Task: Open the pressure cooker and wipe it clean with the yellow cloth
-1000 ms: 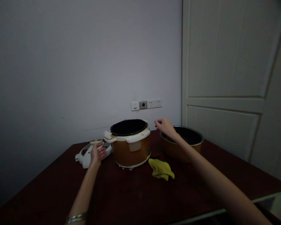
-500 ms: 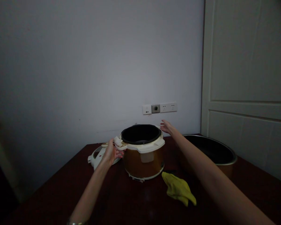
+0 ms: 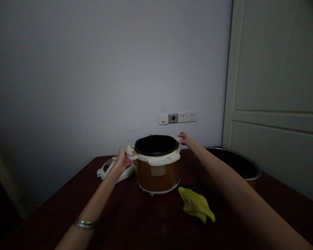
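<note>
An electric pressure cooker [image 3: 156,177] with a brown body, cream upper rim and black inner pot stands upright on the dark red table, its top uncovered. At its left side is my left hand [image 3: 123,161], thumb raised and fingers stretched out by the cream side handle [image 3: 131,152]. The fingertips seem to touch the underside of that handle. Across the cooker, my right hand [image 3: 184,138] reaches to the far right of the rim with its fingers apart. Whether it touches the rim I cannot tell.
Behind my left hand lies a white lid [image 3: 125,174]. A yellow cloth [image 3: 197,205] rests in front of the cooker, with a small dark item beside it. A wide dark pot [image 3: 254,170] stands at right, partly behind my forearm. Wall sockets [image 3: 187,117] are above the table.
The cooker has turned slightly, its front label and left handle shifting. My left hand has loosened from the handle, its thumb now clear of it. The whole view has shifted a little.
</note>
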